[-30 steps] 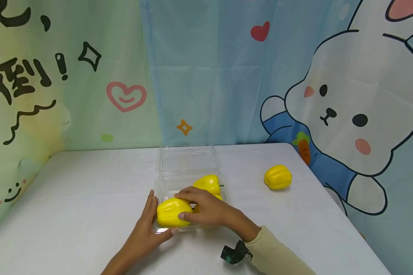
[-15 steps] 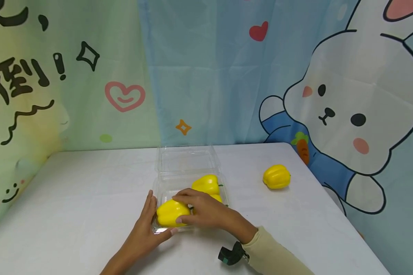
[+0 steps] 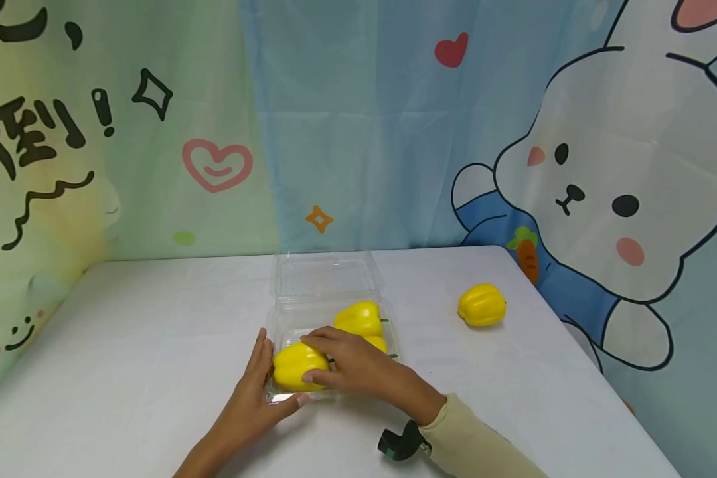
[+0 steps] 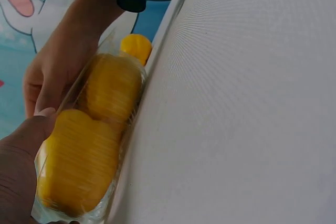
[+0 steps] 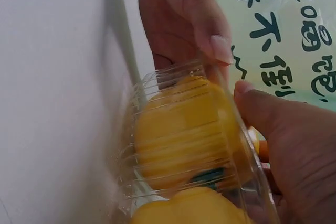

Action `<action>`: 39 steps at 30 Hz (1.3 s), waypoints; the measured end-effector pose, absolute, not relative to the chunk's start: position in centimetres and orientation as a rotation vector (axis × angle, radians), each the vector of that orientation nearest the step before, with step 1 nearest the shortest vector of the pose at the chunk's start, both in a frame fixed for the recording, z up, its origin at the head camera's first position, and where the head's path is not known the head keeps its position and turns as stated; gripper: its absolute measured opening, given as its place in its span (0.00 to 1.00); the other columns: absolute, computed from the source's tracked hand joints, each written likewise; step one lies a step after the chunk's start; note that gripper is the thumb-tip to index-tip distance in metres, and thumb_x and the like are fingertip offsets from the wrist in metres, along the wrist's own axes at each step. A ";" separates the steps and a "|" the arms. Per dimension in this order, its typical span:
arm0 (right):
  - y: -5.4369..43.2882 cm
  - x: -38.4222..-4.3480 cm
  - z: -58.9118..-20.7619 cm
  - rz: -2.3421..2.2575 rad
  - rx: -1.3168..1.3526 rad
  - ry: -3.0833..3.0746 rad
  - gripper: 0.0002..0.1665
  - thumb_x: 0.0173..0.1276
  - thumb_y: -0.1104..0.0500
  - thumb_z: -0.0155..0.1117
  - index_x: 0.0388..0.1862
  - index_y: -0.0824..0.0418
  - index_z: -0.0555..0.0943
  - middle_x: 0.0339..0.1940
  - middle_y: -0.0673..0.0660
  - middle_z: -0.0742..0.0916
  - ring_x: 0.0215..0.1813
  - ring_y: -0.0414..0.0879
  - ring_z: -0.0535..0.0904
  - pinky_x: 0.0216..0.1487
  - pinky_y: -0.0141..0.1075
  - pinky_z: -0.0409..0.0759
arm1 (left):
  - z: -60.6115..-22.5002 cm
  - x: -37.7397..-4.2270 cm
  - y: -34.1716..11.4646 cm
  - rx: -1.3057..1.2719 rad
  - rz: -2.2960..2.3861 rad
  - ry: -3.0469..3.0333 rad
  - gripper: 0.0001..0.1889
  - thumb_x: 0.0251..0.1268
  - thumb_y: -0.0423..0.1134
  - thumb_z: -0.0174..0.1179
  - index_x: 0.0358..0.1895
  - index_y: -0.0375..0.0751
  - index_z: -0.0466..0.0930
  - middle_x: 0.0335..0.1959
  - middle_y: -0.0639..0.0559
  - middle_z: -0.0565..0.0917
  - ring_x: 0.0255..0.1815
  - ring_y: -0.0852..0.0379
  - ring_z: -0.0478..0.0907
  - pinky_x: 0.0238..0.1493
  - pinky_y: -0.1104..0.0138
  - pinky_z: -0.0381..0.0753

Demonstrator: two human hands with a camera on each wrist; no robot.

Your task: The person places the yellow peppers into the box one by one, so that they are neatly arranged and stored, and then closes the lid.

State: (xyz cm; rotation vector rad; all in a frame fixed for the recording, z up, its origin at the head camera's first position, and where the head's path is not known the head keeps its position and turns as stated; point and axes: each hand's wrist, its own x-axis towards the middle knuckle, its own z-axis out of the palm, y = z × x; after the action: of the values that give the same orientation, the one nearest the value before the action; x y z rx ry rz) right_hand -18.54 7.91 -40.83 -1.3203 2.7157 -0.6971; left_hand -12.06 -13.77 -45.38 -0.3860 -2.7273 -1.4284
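Observation:
A clear plastic clamshell container [image 3: 295,320] lies on the white table with its lid [image 3: 327,275] folded back. My right hand [image 3: 358,364] reaches over the front wall, its thumb and fingers gripping a yellow bell pepper [image 3: 296,367] in the front left corner. Around that same corner rests my left hand [image 3: 253,395], fingers straight along the left side and thumb along the front. On the container's right side sit a yellow pepper [image 3: 358,317] at the back and another pepper [image 3: 378,342] in front, partly hidden by my right hand. Through the clear wall, the right wrist view shows the gripped pepper [image 5: 181,135].
One more yellow pepper [image 3: 482,305] lies apart on the right of the white table [image 3: 125,358]. A printed cloth backdrop [image 3: 334,146] hangs behind the table's far edge. A black device [image 3: 401,441] sticks out at my right wrist.
The right hand and its pepper have shifted very slightly to the left and down within the container. The left hand stays at the corner.

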 end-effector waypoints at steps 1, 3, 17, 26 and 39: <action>7.9 -18.6 -40.9 -0.695 -1.335 2.716 0.40 0.68 0.36 0.58 0.70 0.59 0.71 0.64 0.54 0.76 0.63 0.44 0.73 0.63 0.37 0.71 | -45.4 -12.1 -13.8 -0.388 -1.424 -2.729 0.60 0.55 0.58 0.69 0.75 0.25 0.40 0.79 0.45 0.32 0.77 0.39 0.39 0.69 0.43 0.50; 8.0 -18.6 -40.8 -0.691 -1.348 2.709 0.40 0.67 0.38 0.61 0.70 0.59 0.70 0.65 0.54 0.76 0.63 0.45 0.73 0.63 0.37 0.71 | -45.3 -12.0 -13.7 -0.382 -1.421 -2.735 0.60 0.55 0.60 0.69 0.75 0.25 0.40 0.79 0.45 0.32 0.77 0.39 0.39 0.69 0.43 0.50; 8.0 -18.6 -40.6 -0.589 -1.355 2.656 0.39 0.72 0.38 0.54 0.72 0.61 0.67 0.67 0.55 0.75 0.66 0.45 0.71 0.65 0.38 0.69 | -45.2 -11.9 -13.8 -0.365 -1.418 -2.737 0.61 0.53 0.61 0.69 0.74 0.24 0.42 0.79 0.44 0.34 0.77 0.39 0.40 0.69 0.42 0.50; 8.0 -18.5 -40.4 -0.587 -1.377 2.659 0.37 0.73 0.40 0.55 0.71 0.62 0.68 0.65 0.56 0.76 0.65 0.45 0.72 0.64 0.38 0.70 | -45.3 -11.9 -13.8 -0.383 -1.403 -2.724 0.60 0.53 0.60 0.69 0.74 0.23 0.43 0.79 0.44 0.35 0.76 0.38 0.42 0.69 0.43 0.51; 7.8 -18.3 -40.4 -0.657 -1.321 2.674 0.40 0.67 0.39 0.62 0.70 0.60 0.69 0.66 0.55 0.75 0.64 0.44 0.72 0.64 0.38 0.70 | -45.3 -12.1 -13.7 -0.365 -1.389 -2.754 0.61 0.53 0.64 0.68 0.75 0.25 0.42 0.79 0.44 0.34 0.77 0.40 0.40 0.69 0.43 0.50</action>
State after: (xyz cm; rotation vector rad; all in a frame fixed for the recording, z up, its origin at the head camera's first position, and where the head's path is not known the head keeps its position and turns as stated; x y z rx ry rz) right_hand -18.32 7.84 -40.42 -1.3210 2.6738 -0.6569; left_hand -12.11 -13.70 -45.35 -0.3646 -2.7544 -1.3891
